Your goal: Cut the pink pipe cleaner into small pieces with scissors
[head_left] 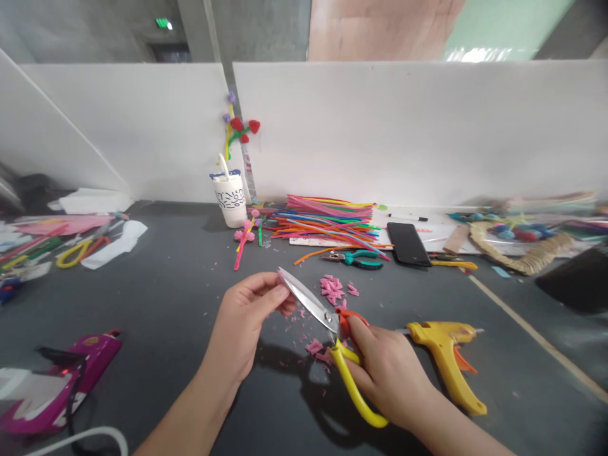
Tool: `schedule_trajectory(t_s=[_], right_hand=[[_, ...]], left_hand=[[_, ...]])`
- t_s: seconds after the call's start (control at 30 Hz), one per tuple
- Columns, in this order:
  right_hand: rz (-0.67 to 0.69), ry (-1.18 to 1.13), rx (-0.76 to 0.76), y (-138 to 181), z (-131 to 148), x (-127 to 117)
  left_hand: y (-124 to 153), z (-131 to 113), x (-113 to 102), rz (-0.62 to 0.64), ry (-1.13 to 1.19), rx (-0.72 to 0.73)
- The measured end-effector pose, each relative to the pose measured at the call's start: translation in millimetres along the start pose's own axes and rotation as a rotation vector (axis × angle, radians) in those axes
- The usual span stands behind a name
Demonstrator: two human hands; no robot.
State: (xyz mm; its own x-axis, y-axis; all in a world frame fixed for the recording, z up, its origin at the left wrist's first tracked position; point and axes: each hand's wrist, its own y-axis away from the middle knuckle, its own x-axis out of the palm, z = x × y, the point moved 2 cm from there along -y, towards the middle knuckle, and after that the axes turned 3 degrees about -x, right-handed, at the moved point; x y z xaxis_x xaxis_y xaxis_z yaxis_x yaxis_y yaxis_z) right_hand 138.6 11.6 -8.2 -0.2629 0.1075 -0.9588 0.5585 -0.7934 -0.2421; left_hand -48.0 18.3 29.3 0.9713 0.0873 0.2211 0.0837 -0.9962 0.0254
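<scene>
My right hand (387, 364) is closed around the red and yellow handles of a pair of scissors (308, 301). The silver blades point up and left, nearly together, with their tips at the fingers of my left hand (254, 307). Thumb and forefinger of that hand are pinched together beside the blade tips; a hint of pink shows there, but what they hold is mostly hidden. Short cut pink fuzzy pieces (332, 288) lie in a small pile past the scissors. More pink bits (314, 346) and fine fluff are scattered on the dark table (190, 304) under the blades.
A yellow glue gun (444, 354) lies right of my right hand. Beyond are teal-handled pliers (356, 258), a bundle of colored pipe cleaners (327, 221), a phone (408, 244), a pink pipe-cleaner flower (244, 237) and a white cup (230, 199). A magenta device (90, 361) with a cable lies left.
</scene>
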Motion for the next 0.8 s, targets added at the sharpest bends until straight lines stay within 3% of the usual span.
schedule_trajectory(t_s=[0.6,0.7,0.8], right_hand=[[-0.064,0.070,0.014,-0.8,-4.1,-6.8],[-0.048,-0.077,0.086,-3.7,-7.2,-8.8],[0.017,-0.388,0.157,-6.8,-7.9,-10.0]], left_hand=[[-1.2,0.2,-2.1,-0.017,-0.013,0.013],[-3.2,1.0,-1.8,-0.021,-0.018,-0.003],[-4.1,4.3,1.0,0.020,-0.035,-0.051]])
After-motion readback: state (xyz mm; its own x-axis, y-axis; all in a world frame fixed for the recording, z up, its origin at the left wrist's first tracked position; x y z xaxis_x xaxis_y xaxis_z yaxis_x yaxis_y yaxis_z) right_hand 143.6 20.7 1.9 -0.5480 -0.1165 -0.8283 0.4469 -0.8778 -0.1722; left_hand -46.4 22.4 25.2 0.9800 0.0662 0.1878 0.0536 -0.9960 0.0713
